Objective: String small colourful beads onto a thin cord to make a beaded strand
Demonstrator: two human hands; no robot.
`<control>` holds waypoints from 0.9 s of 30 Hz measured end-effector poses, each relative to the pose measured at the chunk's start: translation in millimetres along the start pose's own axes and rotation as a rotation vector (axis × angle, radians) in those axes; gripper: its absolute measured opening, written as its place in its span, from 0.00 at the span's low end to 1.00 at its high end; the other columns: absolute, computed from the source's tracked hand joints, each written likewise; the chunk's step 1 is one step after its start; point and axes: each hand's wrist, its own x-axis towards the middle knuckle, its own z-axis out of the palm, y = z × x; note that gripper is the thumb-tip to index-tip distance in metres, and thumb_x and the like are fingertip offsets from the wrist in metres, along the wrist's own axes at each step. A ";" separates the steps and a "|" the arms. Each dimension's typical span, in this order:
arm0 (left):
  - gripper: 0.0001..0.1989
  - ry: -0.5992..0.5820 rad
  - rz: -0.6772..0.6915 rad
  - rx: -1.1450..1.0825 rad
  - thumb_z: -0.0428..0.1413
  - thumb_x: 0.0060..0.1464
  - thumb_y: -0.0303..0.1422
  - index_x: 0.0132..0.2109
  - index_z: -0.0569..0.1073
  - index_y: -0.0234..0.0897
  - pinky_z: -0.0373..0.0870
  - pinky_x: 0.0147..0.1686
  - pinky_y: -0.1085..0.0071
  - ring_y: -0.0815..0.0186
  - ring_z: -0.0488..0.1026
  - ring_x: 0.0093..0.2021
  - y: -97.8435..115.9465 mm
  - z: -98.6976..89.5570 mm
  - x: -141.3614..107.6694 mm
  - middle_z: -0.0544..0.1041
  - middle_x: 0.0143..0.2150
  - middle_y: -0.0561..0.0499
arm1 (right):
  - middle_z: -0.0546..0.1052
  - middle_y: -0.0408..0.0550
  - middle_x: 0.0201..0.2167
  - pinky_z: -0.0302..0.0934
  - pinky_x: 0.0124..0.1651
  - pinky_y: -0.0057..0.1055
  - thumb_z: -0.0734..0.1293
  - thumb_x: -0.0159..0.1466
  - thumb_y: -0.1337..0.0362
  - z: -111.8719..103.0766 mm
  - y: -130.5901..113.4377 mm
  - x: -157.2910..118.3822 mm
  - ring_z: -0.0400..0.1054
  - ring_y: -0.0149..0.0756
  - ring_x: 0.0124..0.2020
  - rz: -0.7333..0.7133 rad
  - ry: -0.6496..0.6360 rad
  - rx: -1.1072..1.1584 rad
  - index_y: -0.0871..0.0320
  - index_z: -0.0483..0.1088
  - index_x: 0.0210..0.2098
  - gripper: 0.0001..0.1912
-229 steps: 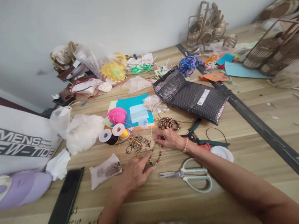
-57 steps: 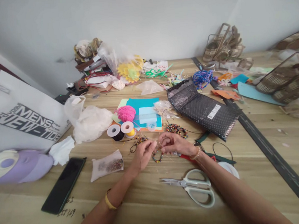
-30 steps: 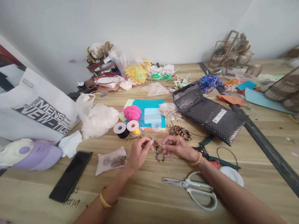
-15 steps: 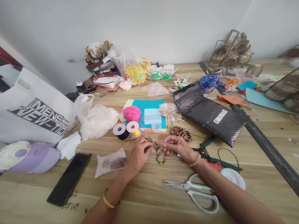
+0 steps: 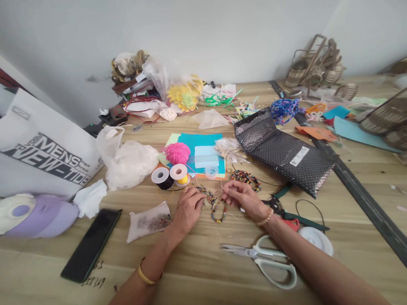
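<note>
Multicoloured bead strand [image 5: 218,220] lies curved on the surface [image 5: 185,276], just beyond the scissors [image 5: 251,252]. Beyond them too, the right hand [image 5: 244,198] pinches thin cord [image 5: 222,187] between its fingers; farther left, the left hand [image 5: 188,210] is at loose beads [image 5: 209,197], its grasp unclear.

Beads [image 5: 211,198], scissors [image 5: 252,252] on wooden table [image 5: 202,279].

your one camera, worn on your head, faces forward and down along your forearms [image 5: 313,256], near enough to show your left hand [image 5: 186,211] and right hand [image 5: 244,198] mid-view, wide enough to catch table [image 5: 199,279] around them and wall [image 5: 215,29] beyond them.
</note>
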 end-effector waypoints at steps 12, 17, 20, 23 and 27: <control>0.08 0.080 -0.077 -0.105 0.53 0.56 0.24 0.36 0.76 0.36 0.71 0.42 0.65 0.61 0.72 0.39 -4.2 -10.5 -1.8 0.77 0.34 0.47 | 0.72 0.42 0.20 0.45 0.15 0.21 0.72 0.51 0.48 -1.7 -0.9 -1.4 0.54 0.24 0.15 -0.048 0.060 -0.038 0.58 0.67 0.27 0.20; 0.08 0.078 -0.070 -0.096 0.53 0.55 0.24 0.36 0.76 0.35 0.70 0.43 0.64 0.61 0.72 0.40 -5.1 -9.1 -3.1 0.77 0.34 0.47 | 0.71 0.41 0.19 0.42 0.15 0.22 0.72 0.51 0.49 -2.1 -1.5 -1.8 0.51 0.23 0.15 -0.055 0.061 -0.048 0.58 0.67 0.27 0.19; 0.08 0.073 -0.068 -0.098 0.52 0.56 0.23 0.36 0.76 0.35 0.70 0.43 0.64 0.61 0.72 0.39 -5.1 -8.3 -3.7 0.77 0.34 0.47 | 0.72 0.41 0.19 0.42 0.16 0.22 0.72 0.51 0.50 -2.2 -2.0 -1.8 0.52 0.23 0.15 -0.052 0.063 -0.057 0.58 0.67 0.27 0.19; 0.08 0.066 -0.072 -0.115 0.52 0.56 0.24 0.36 0.76 0.36 0.70 0.43 0.64 0.61 0.72 0.39 -5.0 -7.8 -4.1 0.77 0.34 0.47 | 0.72 0.41 0.19 0.43 0.16 0.23 0.72 0.51 0.50 -1.9 -2.6 -1.9 0.51 0.24 0.15 -0.045 0.059 -0.064 0.58 0.67 0.26 0.18; 0.08 0.063 -0.072 -0.119 0.52 0.56 0.23 0.36 0.76 0.36 0.69 0.45 0.63 0.62 0.72 0.39 -5.7 -7.8 -4.4 0.76 0.34 0.48 | 0.71 0.41 0.19 0.43 0.16 0.23 0.72 0.52 0.50 -1.4 -3.7 -2.7 0.51 0.24 0.15 -0.036 0.060 -0.067 0.58 0.67 0.26 0.18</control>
